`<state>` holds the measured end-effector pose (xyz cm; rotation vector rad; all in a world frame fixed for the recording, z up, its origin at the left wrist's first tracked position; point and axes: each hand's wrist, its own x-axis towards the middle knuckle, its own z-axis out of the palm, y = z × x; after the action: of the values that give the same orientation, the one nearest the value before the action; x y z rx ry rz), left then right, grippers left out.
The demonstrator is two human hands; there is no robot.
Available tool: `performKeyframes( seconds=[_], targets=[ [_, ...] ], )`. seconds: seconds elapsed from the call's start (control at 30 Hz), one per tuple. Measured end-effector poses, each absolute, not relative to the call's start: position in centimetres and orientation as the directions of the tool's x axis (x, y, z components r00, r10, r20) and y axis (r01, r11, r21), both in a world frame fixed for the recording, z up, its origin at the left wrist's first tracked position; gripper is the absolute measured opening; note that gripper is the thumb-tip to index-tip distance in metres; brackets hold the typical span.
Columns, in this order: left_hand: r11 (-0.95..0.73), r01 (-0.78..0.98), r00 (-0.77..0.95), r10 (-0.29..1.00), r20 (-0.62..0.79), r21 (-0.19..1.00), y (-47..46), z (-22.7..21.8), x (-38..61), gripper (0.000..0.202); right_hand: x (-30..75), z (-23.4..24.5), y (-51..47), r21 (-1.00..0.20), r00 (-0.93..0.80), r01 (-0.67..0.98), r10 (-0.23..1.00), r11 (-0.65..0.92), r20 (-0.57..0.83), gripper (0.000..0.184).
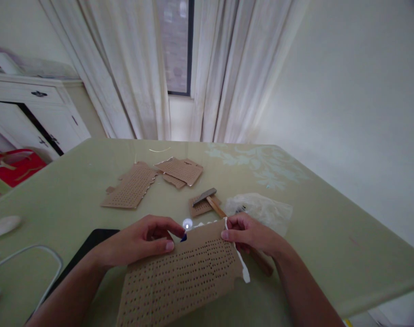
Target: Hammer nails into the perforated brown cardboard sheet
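Head view: pale curtains [118, 68] hang on both sides of a narrow window beyond the pale green tabletop [329, 254]. To the left of it stands a white cabinet [74, 109], with a red bag [19, 170] in front. Next in size comes the perforated cardboard sheet [176, 281], tilted at the near edge of the tabletop between the two hands, rows of small holes across its face and a torn white strip along its right edge. The right hand [249, 234] has its grip closed on the sheet's upper right corner, pinched between thumb and fingers. The left hand [142, 240] lays its thumb at the upper edge, fingers bent above it; whether that grip is closed on the sheet, I cannot tell. Farther back lie a long cardboard piece [130, 186] and, just beside it, some overlapping pieces [181, 171]. A hammer [215, 206] rests its head on a small cardboard piece [200, 208], its handle passing behind the right hand. Near the hammer sits a clear plastic bag [268, 209]. Smallest is a blue thing [184, 237], partly hidden by the sheet, at the left index fingertip.
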<state>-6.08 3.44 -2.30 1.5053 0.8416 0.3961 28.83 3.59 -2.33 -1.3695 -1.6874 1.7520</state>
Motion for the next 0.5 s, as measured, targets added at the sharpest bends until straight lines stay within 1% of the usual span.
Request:
performKeyframes(
  seconds=[0.1, 0.17, 0.2, 0.27, 0.3, 0.33, 0.4, 0.43, 0.47, 0.5],
  targets=[
    [0.035, 0.183, 0.683, 0.714, -0.153, 0.982, 3.6, -1.7, -6.3, 0.042, 29.3, -2.3, 3.7, -0.904, -0.471, 0.368, 0.795, -0.216, -0.381, 0.050],
    [0.000, 0.160, 0.595, 0.798, -0.096, 0.987, 4.0, -1.2, -6.9, 0.046, 29.6, -2.4, 3.8, -0.905, -0.457, 0.376, 0.811, -0.197, -0.366, 0.050],
    [-0.025, 0.168, 0.501, 0.863, -0.064, 0.985, 4.2, -1.0, -7.4, 0.048, 29.8, -2.5, 3.9, -0.905, -0.443, 0.382, 0.823, -0.185, -0.355, 0.052],
    [-0.083, 0.262, 0.251, 0.968, 0.015, 0.962, 4.7, -0.8, -8.8, 0.051, 30.2, -2.7, 4.3, -0.905, -0.397, 0.396, 0.860, -0.156, -0.322, 0.055],
    [-0.106, 0.346, 0.137, 0.989, 0.061, 0.932, 4.9, -0.8, -9.6, 0.050, 30.4, -2.8, 4.5, -0.904, -0.366, 0.404, 0.881, -0.140, -0.300, 0.056],
    [-0.122, 0.443, 0.062, 0.992, 0.106, 0.888, 5.0, -0.9, -10.4, 0.049, 30.7, -3.0, 4.7, -0.903, -0.333, 0.412, 0.902, -0.123, -0.274, 0.056],
    [-0.135, 0.612, 0.024, 0.988, 0.152, 0.779, 4.6, -1.5, -11.9, 0.046, 31.0, -3.3, 5.2, -0.901, -0.276, 0.424, 0.935, -0.090, -0.223, 0.056],
    [-0.136, 0.654, 0.033, 0.988, 0.151, 0.744, 4.1, -1.9, -12.3, 0.045, 31.1, -3.5, 5.3, -0.902, -0.258, 0.425, 0.945, -0.076, -0.201, 0.055],
    [-0.130, 0.665, 0.034, 0.989, 0.144, 0.736, 3.4, -2.3, -12.6, 0.046, 31.1, -3.6, 5.4, -0.905, -0.248, 0.421, 0.951, -0.065, -0.184, 0.055],
    [-0.112, 0.649, 0.020, 0.991, 0.131, 0.753, 2.6, -2.6, -12.6, 0.050, 31.0, -3.7, 5.5, -0.910, -0.248, 0.412, 0.953, -0.057, -0.172, 0.055]
  ],
)
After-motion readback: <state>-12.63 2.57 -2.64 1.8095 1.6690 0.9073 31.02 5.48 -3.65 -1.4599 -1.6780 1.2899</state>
